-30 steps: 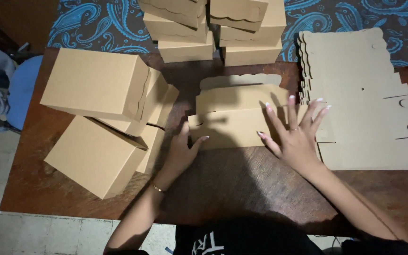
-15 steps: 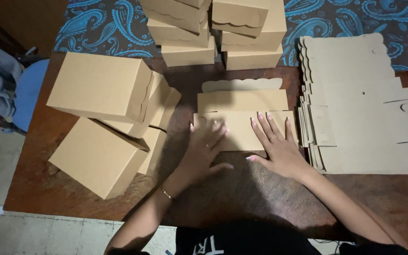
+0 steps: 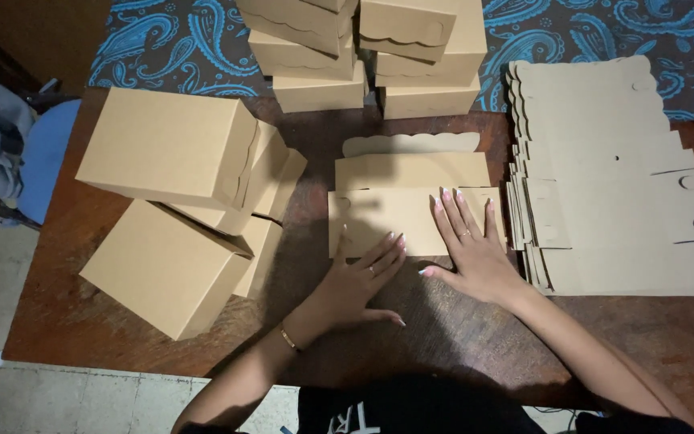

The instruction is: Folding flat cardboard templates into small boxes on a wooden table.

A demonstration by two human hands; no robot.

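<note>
Both hands lie palm-down, fingers spread and gripping nothing: left hand (image 3: 355, 281) and right hand (image 3: 471, 253) press the flat cardboard blank (image 3: 395, 217) onto the counter (image 3: 443, 337).

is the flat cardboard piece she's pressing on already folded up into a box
No, the flat cardboard blank lies unfolded on the table, with the left hand and right hand pressed flat on it.

Brown cardboard boxes all over my table.
I see a flat box blank (image 3: 399, 221) in the middle, folded boxes (image 3: 170, 209) at left, stacked boxes (image 3: 363, 56) behind, a pile of flat blanks (image 3: 612, 177) at right.
</note>
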